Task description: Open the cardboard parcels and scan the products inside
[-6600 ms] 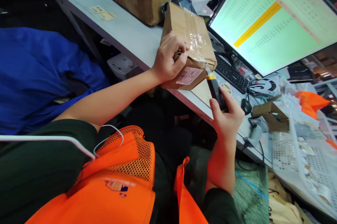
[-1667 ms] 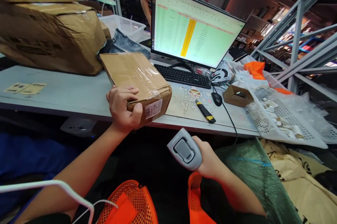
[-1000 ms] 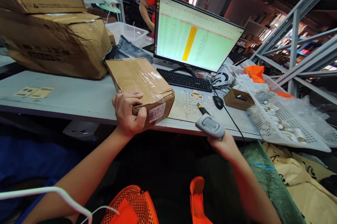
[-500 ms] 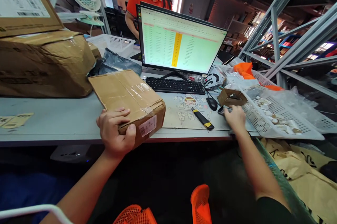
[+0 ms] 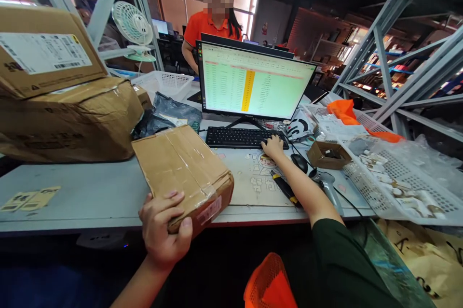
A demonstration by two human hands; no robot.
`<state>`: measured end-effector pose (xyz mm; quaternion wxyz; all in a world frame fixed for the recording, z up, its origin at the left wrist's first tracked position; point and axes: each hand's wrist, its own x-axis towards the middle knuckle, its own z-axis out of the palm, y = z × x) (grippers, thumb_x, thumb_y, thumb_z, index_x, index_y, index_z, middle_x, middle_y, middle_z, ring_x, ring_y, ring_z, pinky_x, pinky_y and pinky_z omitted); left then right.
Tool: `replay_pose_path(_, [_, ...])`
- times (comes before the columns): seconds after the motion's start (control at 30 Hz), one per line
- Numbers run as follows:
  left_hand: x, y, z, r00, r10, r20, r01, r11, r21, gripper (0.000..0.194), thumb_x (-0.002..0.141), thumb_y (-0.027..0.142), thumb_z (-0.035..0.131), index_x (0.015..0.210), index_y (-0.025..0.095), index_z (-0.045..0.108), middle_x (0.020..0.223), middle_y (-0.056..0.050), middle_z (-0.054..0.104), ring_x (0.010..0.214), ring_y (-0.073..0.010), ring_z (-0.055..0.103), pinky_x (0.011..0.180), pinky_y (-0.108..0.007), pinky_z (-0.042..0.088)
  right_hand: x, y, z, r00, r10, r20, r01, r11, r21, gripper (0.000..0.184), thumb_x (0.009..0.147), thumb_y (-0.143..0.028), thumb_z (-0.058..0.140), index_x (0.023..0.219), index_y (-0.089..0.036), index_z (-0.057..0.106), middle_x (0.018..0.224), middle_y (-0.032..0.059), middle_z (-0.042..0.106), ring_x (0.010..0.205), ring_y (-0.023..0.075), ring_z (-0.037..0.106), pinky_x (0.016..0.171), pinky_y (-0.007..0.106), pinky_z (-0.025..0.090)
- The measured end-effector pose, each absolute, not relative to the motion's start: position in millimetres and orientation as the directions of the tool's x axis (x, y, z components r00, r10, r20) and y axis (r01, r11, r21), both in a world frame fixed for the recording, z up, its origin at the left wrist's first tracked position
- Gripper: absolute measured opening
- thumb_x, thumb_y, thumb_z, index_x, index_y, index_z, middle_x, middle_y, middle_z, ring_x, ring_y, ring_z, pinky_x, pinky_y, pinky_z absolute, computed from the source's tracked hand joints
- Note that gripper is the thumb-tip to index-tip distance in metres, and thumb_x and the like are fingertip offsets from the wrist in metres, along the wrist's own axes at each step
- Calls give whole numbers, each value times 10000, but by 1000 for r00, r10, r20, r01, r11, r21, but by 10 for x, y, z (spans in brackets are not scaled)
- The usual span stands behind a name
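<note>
— While the left hand clamps the taped carton at lower centre, over the desk edge, which step is this?

— Keying, likely: right hand, fingers spread, rests on the keyboard. Scanner and knife crowd its forearm; bare desk lies left.

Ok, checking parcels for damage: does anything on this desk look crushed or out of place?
Yes. The large box at the back left is dented and creased under another box. The small parcel in the left hand overhangs the desk edge.
</note>
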<state>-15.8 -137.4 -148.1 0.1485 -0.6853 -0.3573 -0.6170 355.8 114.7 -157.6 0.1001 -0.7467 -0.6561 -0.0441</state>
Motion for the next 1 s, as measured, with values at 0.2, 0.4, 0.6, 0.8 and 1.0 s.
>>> replay_pose_path(0.2, [-199,-1415,-1466,16,344,939,662,-707,248,203,812,81,668,947,199,570,1044,-114,714,1098,-281,675,1220,-584,380,3311,1491,-1611,131,976,172,988,-115,-101,618,1110,-502,327,1513,-106,580,1665,242,418,1516,374,364,1201,551,334])
replay_pose_path(0.4, [-210,-1424,-1414,44,345,938,650,-723,236,234,780,49,649,943,196,568,1046,-101,699,1115,-243,659,1265,-510,354,3309,1592,-1708,110,981,161,991,-96,-87,645,1117,-522,286,1549,-124,554,1709,214,368,1584,390,266,1240,601,267])
replay_pose_path(0.6, [-226,-1423,-1408,56,341,938,642,-732,228,236,784,42,645,950,196,580,1057,-96,700,1135,-238,649,1275,-500,344,3361,1511,-1701,82,983,163,995,-70,-76,635,1118,-543,286,1576,-182,538,1708,199,383,1568,369,318,1251,611,257])
replay_pose_path(0.8, [-172,-1420,-1382,13,331,944,670,-703,237,222,822,44,674,949,206,589,1023,-72,722,1098,-235,675,1237,-494,389,3289,1127,-1556,45,992,118,994,-33,-103,610,1096,-470,410,1605,-142,491,1688,192,426,1555,338,377,1247,535,329])
replay_pose_path(1.0, [-90,-1463,-1228,-33,358,933,728,-631,268,224,877,73,734,892,221,567,980,-59,744,993,-233,720,1157,-504,456,3553,282,-1491,-74,991,109,992,84,-97,478,1034,-407,509,1394,-157,701,1451,192,667,1377,318,594,1172,422,431])
